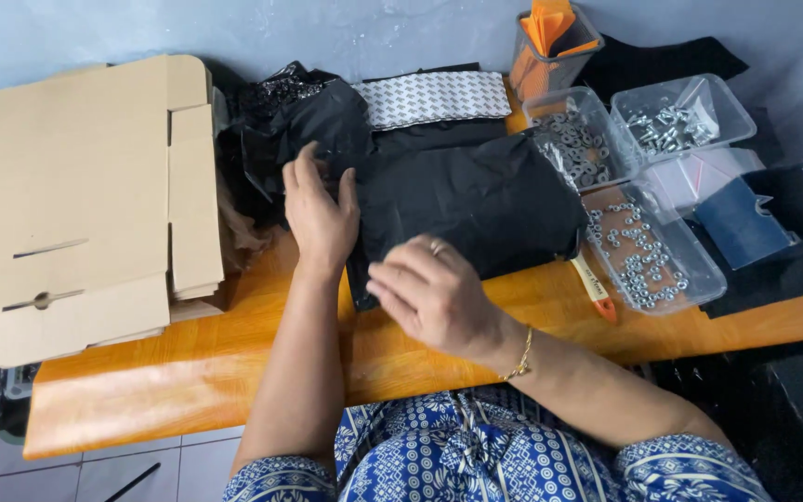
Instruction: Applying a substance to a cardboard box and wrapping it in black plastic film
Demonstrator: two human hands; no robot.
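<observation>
On the orange table [188, 372], both hands [320, 216] [434, 296] rest flat, grip wide, touching black plastic sheet [485, 200].

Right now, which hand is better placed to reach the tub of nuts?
Right, probably. The right hand rests on the black sheet's near edge, on the side of the tub of nuts; the left hand lies farther away, by the cardboard.

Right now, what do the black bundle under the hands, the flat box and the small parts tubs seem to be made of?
Black bundle: probably thin plastic or paper sheet, matte, creased. Flat box: brown cardboard, dull, with cut slots and fold lines. Tubs: clear plastic, see-through walls, holding shiny, likely metal nuts. Both hands rest on the bundle.
</observation>
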